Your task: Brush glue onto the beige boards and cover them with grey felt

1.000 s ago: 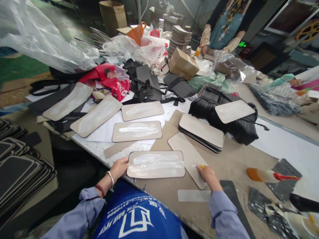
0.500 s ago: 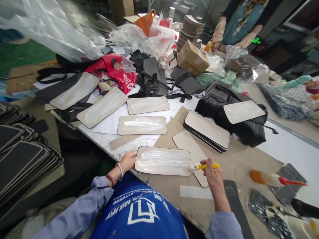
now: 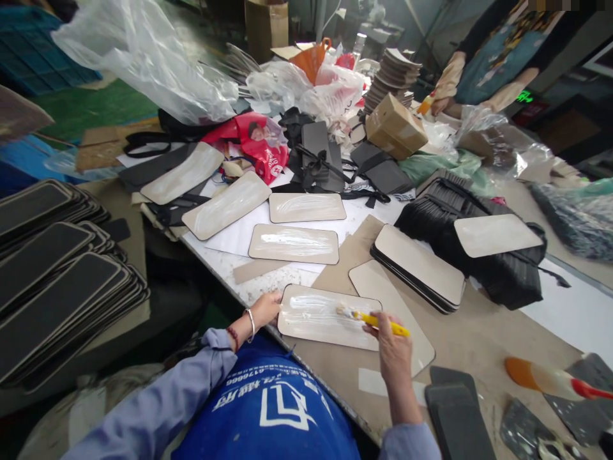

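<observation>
A beige panel (image 3: 316, 329) with rounded corners and streaks of white paste lies at the table's near edge. My left hand (image 3: 265, 311) grips its left end. In my right hand (image 3: 393, 345) is a yellow-handled brush (image 3: 383, 321), its bristles on the panel's surface right of the middle. Beneath the panel's right end another beige piece (image 3: 407, 319) shows. Beyond, a streaked panel (image 3: 293, 243) lies on white paper, with several more like it behind. To the right sits a stack of beige panels (image 3: 419, 265).
Black bundled pieces (image 3: 507, 281) stand at the right, a beige panel on top. An orange bottle (image 3: 541, 378) with a red tip lies lower right. Dark panels (image 3: 62, 306) are stacked left. Plastic bags and a carton (image 3: 396, 126) fill the back, where a person (image 3: 498, 57) stands.
The brush in my right hand has moved left from the panel's right end towards its middle. The view has swung left, so the scene sits further right.
</observation>
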`<state>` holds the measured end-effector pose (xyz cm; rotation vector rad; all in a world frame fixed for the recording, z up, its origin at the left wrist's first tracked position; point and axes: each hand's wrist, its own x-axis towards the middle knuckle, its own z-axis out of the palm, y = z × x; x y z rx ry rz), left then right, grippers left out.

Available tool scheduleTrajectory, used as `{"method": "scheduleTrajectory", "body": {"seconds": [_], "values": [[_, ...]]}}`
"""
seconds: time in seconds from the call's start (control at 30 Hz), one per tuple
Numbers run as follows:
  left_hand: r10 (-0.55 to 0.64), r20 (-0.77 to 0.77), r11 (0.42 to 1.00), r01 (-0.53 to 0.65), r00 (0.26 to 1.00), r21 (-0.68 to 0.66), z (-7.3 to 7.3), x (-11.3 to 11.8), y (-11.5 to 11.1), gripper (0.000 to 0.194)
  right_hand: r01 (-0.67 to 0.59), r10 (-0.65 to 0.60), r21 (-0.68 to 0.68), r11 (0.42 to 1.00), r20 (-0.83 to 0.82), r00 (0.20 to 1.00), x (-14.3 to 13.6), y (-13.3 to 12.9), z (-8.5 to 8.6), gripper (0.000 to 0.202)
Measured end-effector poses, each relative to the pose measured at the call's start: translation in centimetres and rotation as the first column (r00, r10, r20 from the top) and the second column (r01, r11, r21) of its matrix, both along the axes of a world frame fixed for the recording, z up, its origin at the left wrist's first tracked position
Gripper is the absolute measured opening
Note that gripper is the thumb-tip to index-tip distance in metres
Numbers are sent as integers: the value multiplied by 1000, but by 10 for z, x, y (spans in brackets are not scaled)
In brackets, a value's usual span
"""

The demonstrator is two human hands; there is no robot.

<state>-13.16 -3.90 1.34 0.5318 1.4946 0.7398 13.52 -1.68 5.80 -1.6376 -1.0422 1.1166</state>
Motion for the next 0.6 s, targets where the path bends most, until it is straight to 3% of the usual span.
{"method": "scheduleTrajectory", "body": {"seconds": [0.13, 0.23, 0.33, 0.47, 0.6], "values": [[-7, -23, 1000, 7, 1000, -6, -4, -1, -2, 13, -183, 168, -59, 981, -201, 965, -68, -2, -12, 43], [14, -37, 1000, -14, 999, 11, -12, -1, -4, 8, -264, 238, -80, 961, -244, 940, -95, -8, -25, 43], [32, -41, 999, -30, 999, 35, -17, -1, -7, 8, -241, 227, -74, 968, -151, 962, -90, -13, -31, 42], [34, -44, 997, -31, 998, 65, -22, -2, -8, 8, -104, 102, 10, 995, 86, 991, -65, -12, -24, 39], [21, -59, 995, -15, 998, 94, -26, -3, -8, 7, -105, 104, 4, 995, 93, 990, -58, -4, -21, 42]]}}
